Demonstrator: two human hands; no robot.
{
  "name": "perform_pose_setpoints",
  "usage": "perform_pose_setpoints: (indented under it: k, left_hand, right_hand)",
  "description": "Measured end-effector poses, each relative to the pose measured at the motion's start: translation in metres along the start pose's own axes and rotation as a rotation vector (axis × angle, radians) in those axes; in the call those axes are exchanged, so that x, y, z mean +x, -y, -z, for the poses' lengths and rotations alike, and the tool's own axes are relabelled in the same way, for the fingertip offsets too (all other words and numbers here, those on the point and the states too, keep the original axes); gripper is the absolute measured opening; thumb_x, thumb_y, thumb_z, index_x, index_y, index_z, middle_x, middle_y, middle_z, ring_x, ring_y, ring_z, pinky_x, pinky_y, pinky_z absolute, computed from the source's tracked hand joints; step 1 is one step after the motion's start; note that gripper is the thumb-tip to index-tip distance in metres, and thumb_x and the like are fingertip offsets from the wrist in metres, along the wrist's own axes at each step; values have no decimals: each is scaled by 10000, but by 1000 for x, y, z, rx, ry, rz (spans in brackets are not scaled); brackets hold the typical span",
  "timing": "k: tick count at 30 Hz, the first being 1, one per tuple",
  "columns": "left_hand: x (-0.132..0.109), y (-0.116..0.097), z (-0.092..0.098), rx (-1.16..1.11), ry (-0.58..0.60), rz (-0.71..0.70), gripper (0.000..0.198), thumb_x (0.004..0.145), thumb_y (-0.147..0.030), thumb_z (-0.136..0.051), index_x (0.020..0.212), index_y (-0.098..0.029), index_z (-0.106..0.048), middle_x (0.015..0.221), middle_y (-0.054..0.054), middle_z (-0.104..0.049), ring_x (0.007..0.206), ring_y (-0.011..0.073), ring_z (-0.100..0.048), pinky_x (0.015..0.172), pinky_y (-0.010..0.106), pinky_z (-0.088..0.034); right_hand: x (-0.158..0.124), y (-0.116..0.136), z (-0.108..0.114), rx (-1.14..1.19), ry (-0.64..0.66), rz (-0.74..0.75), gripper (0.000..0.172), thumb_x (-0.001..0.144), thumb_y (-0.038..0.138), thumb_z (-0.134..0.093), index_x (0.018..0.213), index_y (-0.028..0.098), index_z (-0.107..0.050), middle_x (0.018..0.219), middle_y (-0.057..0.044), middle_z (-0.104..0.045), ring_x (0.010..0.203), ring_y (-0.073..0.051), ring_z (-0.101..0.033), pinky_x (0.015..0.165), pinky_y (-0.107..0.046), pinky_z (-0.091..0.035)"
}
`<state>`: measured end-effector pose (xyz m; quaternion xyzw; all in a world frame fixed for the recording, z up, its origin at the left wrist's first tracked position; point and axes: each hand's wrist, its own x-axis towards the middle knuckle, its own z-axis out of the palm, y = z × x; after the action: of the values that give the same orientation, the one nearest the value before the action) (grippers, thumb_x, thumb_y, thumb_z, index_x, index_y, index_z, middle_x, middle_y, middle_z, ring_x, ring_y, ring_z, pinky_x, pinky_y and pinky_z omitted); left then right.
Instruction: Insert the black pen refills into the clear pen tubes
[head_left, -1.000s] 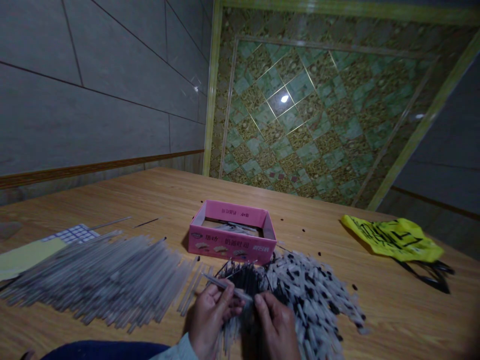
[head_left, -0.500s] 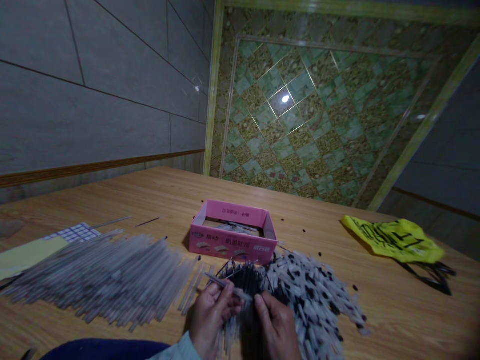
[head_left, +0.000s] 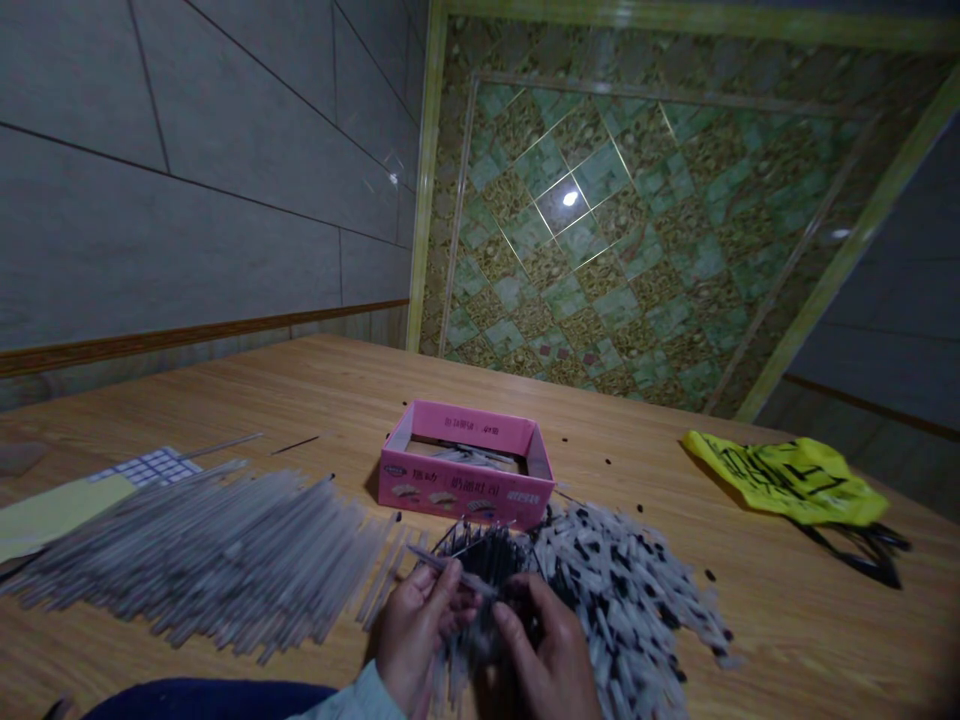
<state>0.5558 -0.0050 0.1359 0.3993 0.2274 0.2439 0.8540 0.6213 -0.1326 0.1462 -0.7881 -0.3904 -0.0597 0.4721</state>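
My left hand (head_left: 424,620) pinches a thin, translucent tube (head_left: 450,572) between thumb and fingers, slanting down to the right. Close to the tube's right end is my right hand (head_left: 547,640), its thumb and forefinger curled toward each other. Something small and dark seems to lie between them, too blurred to name. Beneath both hands spreads a heap of thin black rods (head_left: 487,550), partly hidden by the fingers. Many long clear tubes (head_left: 210,550) lie side by side to the left. A pile of short whitish caps mixed with black bits (head_left: 637,590) lies to the right.
A pink open box (head_left: 465,490) with thin pieces inside stands behind the heap. On the right lies a yellow bag (head_left: 795,480) with black straps. A yellow-green sheet (head_left: 64,510) and a checked cloth (head_left: 154,466) are at the left of the wooden table (head_left: 300,390).
My right hand's fingers have lifted and shifted slightly, with the forefinger now curled above the thumb. My left hand still holds the tube in nearly the same place.
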Motion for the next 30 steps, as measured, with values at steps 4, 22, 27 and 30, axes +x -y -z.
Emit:
perform_pose_setpoints:
  k: [4, 22, 27, 30]
  left_hand:
    - [0, 0, 0, 15, 12, 7, 239, 653, -308, -711, 740, -110, -609, 642, 57, -689, 554, 131, -633, 499, 204, -496]
    - [-1, -3, -2, 17, -20, 22, 255, 616, -323, -735, 709, -113, -624, 621, 50, -682, 539, 122, -626, 489, 196, -500]
    - [0, -4, -2, 28, -24, 21, 265, 617, -316, -736, 725, -101, -627, 636, 62, -683, 552, 126, -629, 492, 198, -501]
    - [1, -3, -1, 34, -27, 21, 262, 638, -329, -720, 728, -104, -620, 636, 58, -679, 556, 125, -631, 495, 197, -497]
  right_hand:
    - [0, -1, -1, -22, 28, -19, 399, 899, 408, -369, 616, 177, -530, 562, 1, -529, 545, -135, -524, 506, -183, -393]
    - [0, -1, -3, -29, 57, -2, 329, 886, 402, -405, 681, 182, -536, 611, -8, -563, 588, -145, -551, 533, -175, -402]
    - [-1, -1, -4, -48, 37, -4, 316, 894, 384, -393, 701, 187, -547, 619, -14, -584, 578, -149, -566, 533, -185, -406]
    - [-2, 1, -3, -39, 22, 29, 236, 876, 371, -430, 816, 188, -568, 726, -36, -623, 666, -169, -598, 601, -199, -428]
